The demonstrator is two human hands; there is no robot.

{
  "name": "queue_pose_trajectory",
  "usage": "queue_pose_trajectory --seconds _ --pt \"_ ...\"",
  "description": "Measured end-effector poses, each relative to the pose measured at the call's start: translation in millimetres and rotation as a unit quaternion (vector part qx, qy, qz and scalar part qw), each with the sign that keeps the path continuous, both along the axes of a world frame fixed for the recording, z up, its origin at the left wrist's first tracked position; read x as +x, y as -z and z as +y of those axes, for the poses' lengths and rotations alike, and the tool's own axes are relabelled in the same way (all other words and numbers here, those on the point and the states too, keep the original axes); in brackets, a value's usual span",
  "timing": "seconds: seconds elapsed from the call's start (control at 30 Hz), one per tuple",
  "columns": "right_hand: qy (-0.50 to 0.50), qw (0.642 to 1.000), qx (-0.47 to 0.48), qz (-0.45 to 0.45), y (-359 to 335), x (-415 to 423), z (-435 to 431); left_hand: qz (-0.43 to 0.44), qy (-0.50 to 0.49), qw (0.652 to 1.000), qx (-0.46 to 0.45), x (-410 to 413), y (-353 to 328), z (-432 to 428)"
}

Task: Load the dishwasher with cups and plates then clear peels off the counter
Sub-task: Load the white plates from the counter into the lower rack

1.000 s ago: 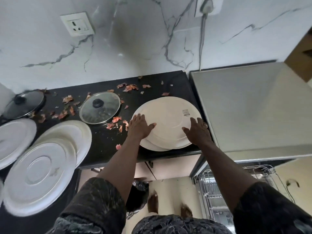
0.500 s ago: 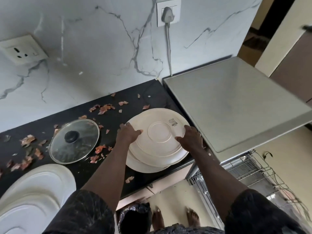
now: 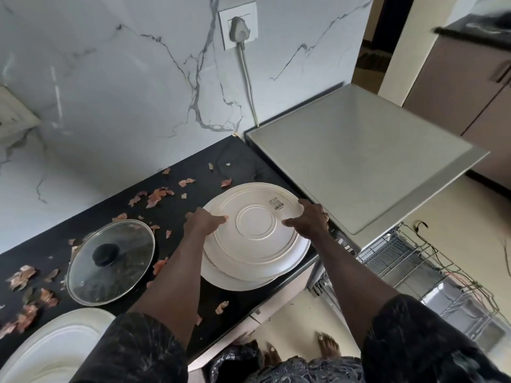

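Observation:
A stack of white plates lies upside down at the right end of the black counter (image 3: 243, 161). The top plate (image 3: 255, 230) is tilted up off the ones below. My left hand (image 3: 203, 221) grips its left rim, thumb on the underside. My right hand (image 3: 308, 221) grips its right rim. Reddish onion peels (image 3: 157, 196) are scattered over the counter behind and left of the plates. The dishwasher (image 3: 356, 167) stands to the right, its wire rack (image 3: 409, 269) pulled out below.
A glass pot lid (image 3: 110, 262) with a black knob lies left of my left arm. Another white plate (image 3: 55, 352) sits at the bottom left. A plug and cord (image 3: 240, 31) hang on the marble wall. My bare feet are on the floor below.
The view has swung right and down. Both hands have curled round the top plate's rims and raised it off the stack.

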State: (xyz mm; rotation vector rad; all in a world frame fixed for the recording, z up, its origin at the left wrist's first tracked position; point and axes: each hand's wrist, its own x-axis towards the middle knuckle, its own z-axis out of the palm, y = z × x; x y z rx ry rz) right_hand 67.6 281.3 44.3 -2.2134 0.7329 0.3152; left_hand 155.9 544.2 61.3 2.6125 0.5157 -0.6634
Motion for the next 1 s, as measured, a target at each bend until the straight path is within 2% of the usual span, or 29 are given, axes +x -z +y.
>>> queue_pose_trajectory --seconds 0.17,0.3,0.53,0.7,0.87,1.0 --pt "0.040 0.997 0.056 -0.019 7 -10 -1 0.029 -0.051 0.997 -0.057 15 7 15" --pt "0.048 0.994 0.087 -0.046 19 -11 -5 0.045 -0.050 0.996 -0.063 23 6 20" --pt "0.053 0.993 0.080 -0.076 12 -20 -30 0.003 -0.034 0.993 -0.110 26 -9 -8" --pt "0.082 0.992 0.062 -0.073 5 -43 -77 -0.055 0.033 0.991 -0.118 26 -23 -65" --pt "0.145 0.986 0.023 -0.083 0 -81 -146 -0.054 0.104 0.988 -0.101 17 -23 -154" --pt "0.197 0.976 -0.003 -0.088 3 -123 -212 -0.055 0.177 0.977 -0.105 19 10 -233"
